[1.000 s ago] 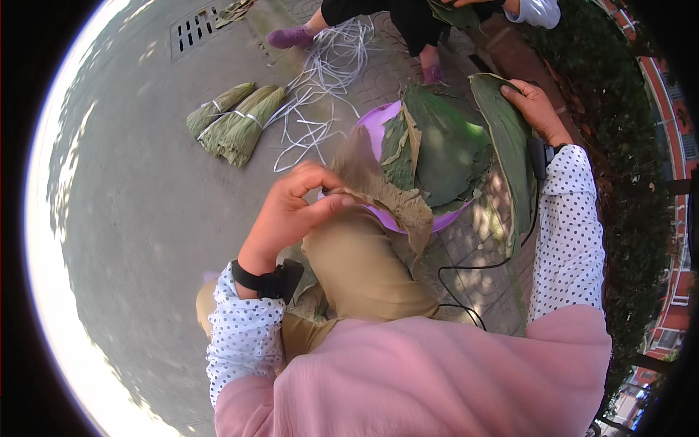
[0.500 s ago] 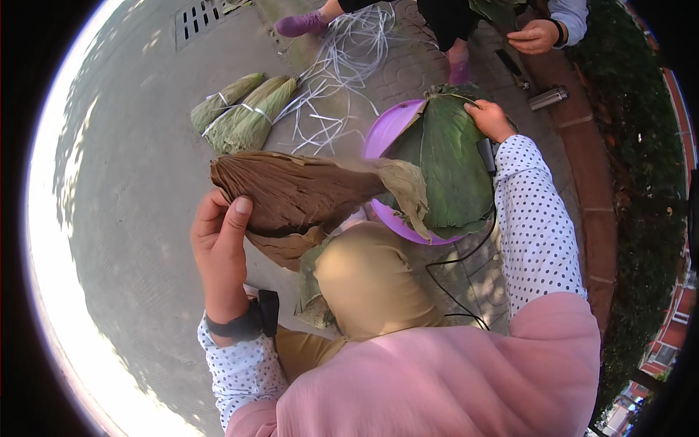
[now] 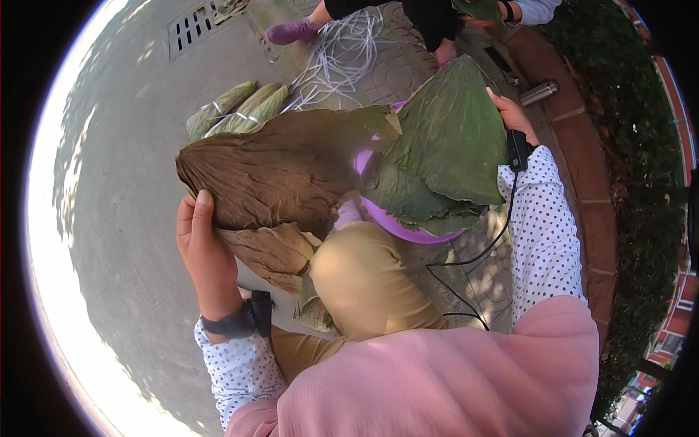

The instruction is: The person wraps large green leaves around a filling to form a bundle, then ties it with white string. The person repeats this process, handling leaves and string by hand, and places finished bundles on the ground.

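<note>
My left hand (image 3: pixel 207 255) pinches the left edge of a large brown dried leaf (image 3: pixel 269 167), thumb on top. The leaf is creased and fans out across the middle, above my knee. My right hand (image 3: pixel 513 116) grips the right edge of a green dried leaf (image 3: pixel 451 131), its fingers partly hidden behind it. Darker, torn-edged leaf layers (image 3: pixel 419 191) hang under the green one. Both leaves cover most of a purple basin (image 3: pixel 408 230), whose lower rim shows. Where the brown and green leaves meet is blurred, so I cannot tell whether they touch.
Beyond the brown leaf lie leaf bundles (image 3: pixel 255 109) tied with white strips, beside a tangle of loose white strips (image 3: pixel 342 58). Another person's purple shoe (image 3: pixel 291 32) is at the far side. A metal flask (image 3: pixel 539 92) lies by the brick edging. A black cable (image 3: pixel 466 258) hangs from my right wrist.
The brown leaf has spread wider and its left edge has moved left with my left hand. My right hand has raised the green leaf, tilting it up and right. The other person's hand has shifted left.
</note>
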Demonstrator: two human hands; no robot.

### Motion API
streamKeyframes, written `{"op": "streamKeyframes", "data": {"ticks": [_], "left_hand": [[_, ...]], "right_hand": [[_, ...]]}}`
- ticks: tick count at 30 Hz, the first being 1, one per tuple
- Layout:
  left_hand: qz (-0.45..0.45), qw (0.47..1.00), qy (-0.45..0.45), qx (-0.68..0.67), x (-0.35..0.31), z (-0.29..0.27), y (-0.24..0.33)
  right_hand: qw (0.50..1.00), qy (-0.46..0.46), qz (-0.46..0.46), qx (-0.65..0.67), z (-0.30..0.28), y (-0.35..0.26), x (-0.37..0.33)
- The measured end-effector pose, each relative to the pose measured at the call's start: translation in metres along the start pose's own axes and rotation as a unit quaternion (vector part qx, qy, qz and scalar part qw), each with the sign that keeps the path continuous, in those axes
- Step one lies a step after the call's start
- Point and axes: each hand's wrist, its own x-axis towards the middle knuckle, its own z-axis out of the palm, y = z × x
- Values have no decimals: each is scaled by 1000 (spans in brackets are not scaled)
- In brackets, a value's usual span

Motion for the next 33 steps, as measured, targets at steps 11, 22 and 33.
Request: {"op": "streamKeyframes", "data": {"ticks": [11,22,33], "left_hand": [[-3,999,32,-2,-1,-4,-1],[1,999,32,11,0,4,3],[-1,999,35,10,-1,5,-1]], "right_hand": [[895,179,-95,-398,24,109,42],[883,139,-63,-443,33,107,39],[998,-52,-6,-17,9,27,-37]]}}
